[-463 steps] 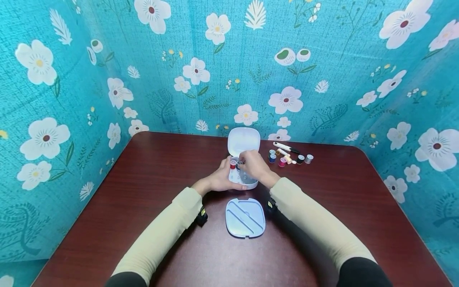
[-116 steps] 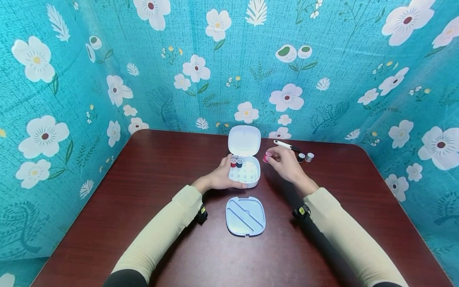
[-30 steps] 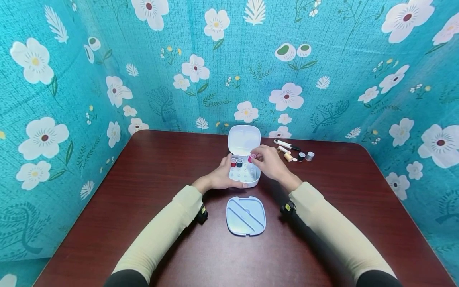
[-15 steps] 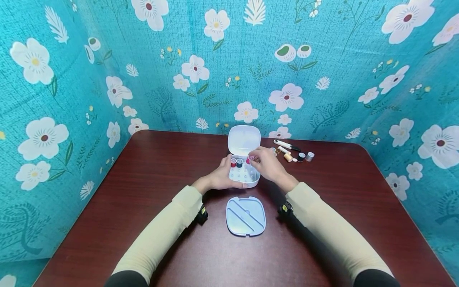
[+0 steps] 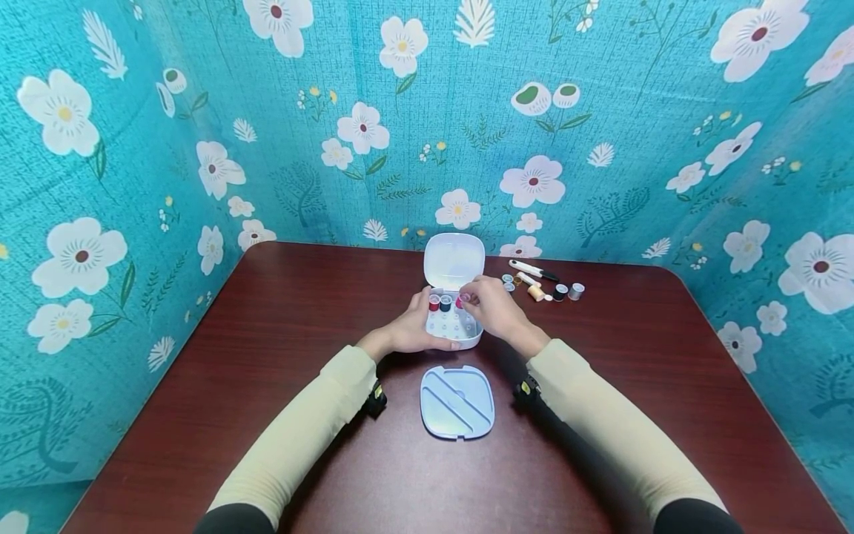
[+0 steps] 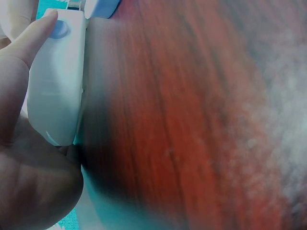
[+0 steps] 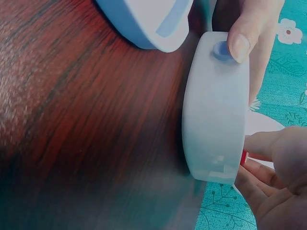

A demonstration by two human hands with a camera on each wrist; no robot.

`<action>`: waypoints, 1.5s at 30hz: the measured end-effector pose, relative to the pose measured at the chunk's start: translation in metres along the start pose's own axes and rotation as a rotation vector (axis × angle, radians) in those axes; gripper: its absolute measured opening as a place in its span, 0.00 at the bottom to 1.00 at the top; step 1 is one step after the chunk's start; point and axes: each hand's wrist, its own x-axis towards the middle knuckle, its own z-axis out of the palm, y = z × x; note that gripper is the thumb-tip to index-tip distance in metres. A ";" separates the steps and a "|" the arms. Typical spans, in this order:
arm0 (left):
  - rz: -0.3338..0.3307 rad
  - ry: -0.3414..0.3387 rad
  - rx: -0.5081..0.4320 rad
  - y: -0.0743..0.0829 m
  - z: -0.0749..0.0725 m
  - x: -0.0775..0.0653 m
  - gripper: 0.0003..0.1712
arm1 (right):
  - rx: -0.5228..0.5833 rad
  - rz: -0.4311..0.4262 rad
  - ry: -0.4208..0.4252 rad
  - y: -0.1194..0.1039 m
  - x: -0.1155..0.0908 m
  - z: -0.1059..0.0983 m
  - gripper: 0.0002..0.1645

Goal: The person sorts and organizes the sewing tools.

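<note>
A white sewing box stands with its lid raised at the back. My left hand grips its left side, and in the left wrist view the thumb lies on the front beside a blue button. My right hand pinches a pink thread spool inside the box's back row. A red spool and a dark spool stand left of it in that row, over rows of small pegs. The right fingers partly hide the pink spool.
A pale blue tray with diagonal ridges lies in front of the box. To the right are a white tool with a black end, a beige spool, a black spool, a grey spool and small blue spools.
Since the older frames, the dark spool stands in the box and my right hand has carried the pink spool from the table into it, most recently shifting slightly left. The left hand stays put.
</note>
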 end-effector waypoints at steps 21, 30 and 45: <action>0.015 -0.004 -0.013 0.002 -0.001 -0.002 0.76 | -0.054 0.020 0.009 -0.003 0.002 0.008 0.06; 0.015 -0.004 -0.022 0.004 -0.002 -0.004 0.77 | -0.071 0.039 -0.014 -0.005 0.003 0.010 0.07; 0.031 -0.002 -0.010 0.001 -0.003 -0.001 0.75 | -0.078 0.060 -0.036 -0.005 0.006 0.010 0.08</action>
